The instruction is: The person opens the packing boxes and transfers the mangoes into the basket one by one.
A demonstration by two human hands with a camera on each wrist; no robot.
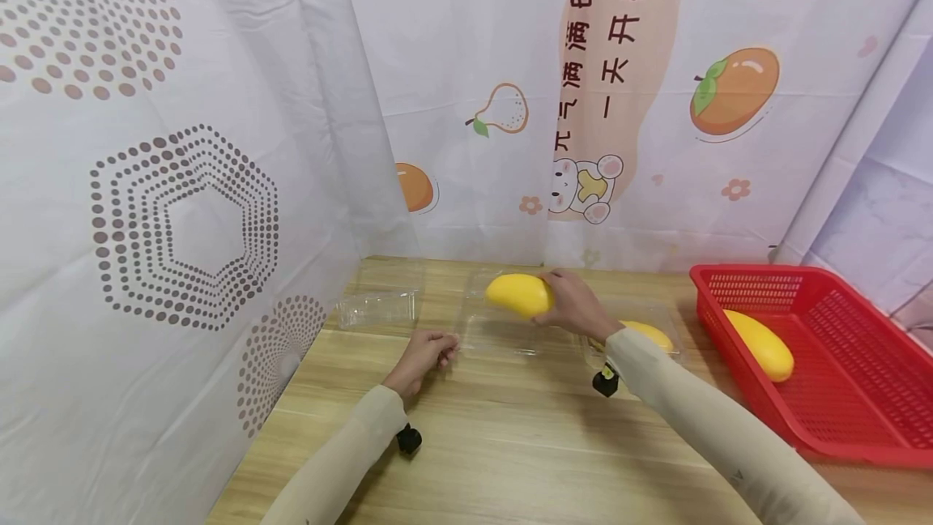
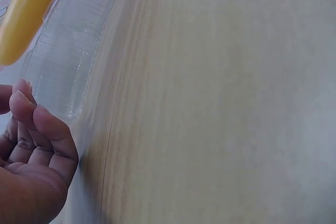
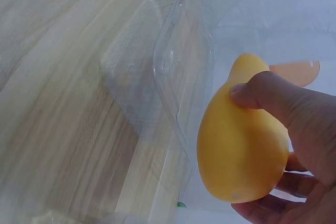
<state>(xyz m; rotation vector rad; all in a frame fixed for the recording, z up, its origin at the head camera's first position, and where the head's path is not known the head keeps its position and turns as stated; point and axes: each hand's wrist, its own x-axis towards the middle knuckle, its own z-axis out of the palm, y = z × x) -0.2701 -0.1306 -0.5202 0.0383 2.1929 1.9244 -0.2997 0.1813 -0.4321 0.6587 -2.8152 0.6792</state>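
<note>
My right hand (image 1: 577,303) grips a yellow mango (image 1: 516,294) above an open clear plastic box (image 1: 499,336). In the right wrist view the thumb lies across the mango (image 3: 239,150), with fingers round its other side. My left hand (image 1: 423,359) is at the box's near left corner. Its fingertips pinch the clear rim, seen at the top of the right wrist view. The fingers are curled in toward the thumb in the left wrist view. Behind the right wrist, a second mango (image 1: 647,335) lies in another clear box (image 1: 674,322), partly hidden by the sleeve.
A red plastic basket (image 1: 860,363) stands at the right, with one mango (image 1: 761,347) against its left side. Another clear box (image 1: 375,310) sits at the back left. Printed curtains (image 1: 466,47) hang behind and left of the wooden table (image 1: 510,444).
</note>
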